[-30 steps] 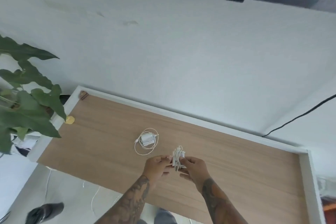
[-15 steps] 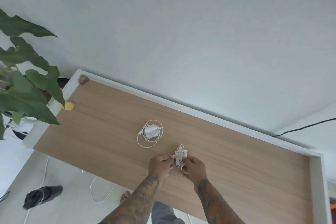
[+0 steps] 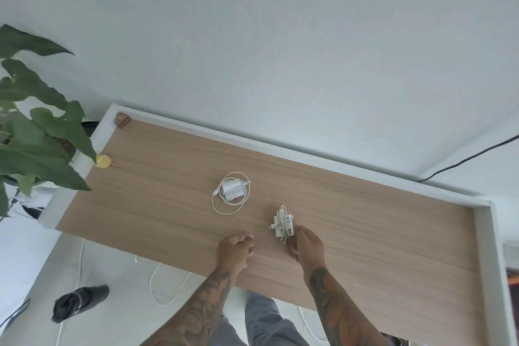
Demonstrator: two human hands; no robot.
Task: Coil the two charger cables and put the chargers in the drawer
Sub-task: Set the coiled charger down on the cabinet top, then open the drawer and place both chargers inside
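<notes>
Both charger cables look coiled; the loosely looped charger (image 3: 231, 192) lies on the wooden tabletop (image 3: 365, 233), and the tightly wrapped charger (image 3: 283, 225) sits nearer the edge; no drawer is in view, so stowing both appears to be what is left. The right hand (image 3: 307, 247) has its fingertips (image 3: 295, 233) touching the wrapped charger's near side, though whether they grip it I cannot tell. The left hand (image 3: 234, 250) rests loosely curled and empty, well apart from either charger.
</notes>
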